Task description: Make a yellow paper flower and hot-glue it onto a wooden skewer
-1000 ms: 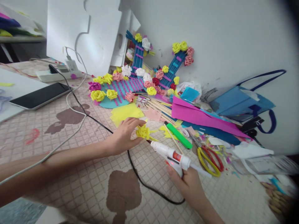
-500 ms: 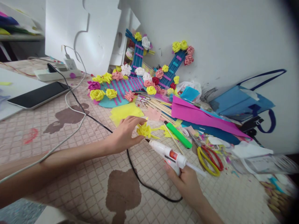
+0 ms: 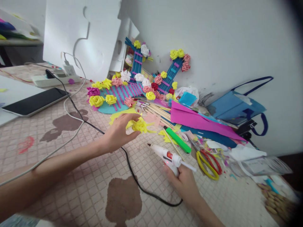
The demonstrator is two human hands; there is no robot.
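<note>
My left hand [image 3: 119,130] holds a yellow crepe-paper flower [image 3: 141,125] between thumb and fingers, just above the table. Paper strips trail from the flower's right side. My right hand [image 3: 183,181] is wrapped round the grip of a white hot glue gun [image 3: 165,154]. A clear glue stick [image 3: 188,166] sticks out of its back. The dark nozzle points up and left, apart from the flower. Yellow paper sheets [image 3: 115,117] lie behind my left hand. Right of the flower is a green marker [image 3: 177,140], beside red-and-yellow-handled scissors [image 3: 207,164].
Blue guitar-shaped crafts with paper flowers [image 3: 123,97] stand at the back. Wooden sticks [image 3: 158,113] and magenta paper [image 3: 201,121] lie in front of them. A black cord [image 3: 134,176] crosses the table. A tablet [image 3: 35,101] and a power strip [image 3: 55,80] are left; a blue bag [image 3: 236,105] is right.
My left hand has drawn the yellow flower back and left, away from the nozzle. A gap now separates the glue gun tip from the flower. The whole view has shifted slightly.
</note>
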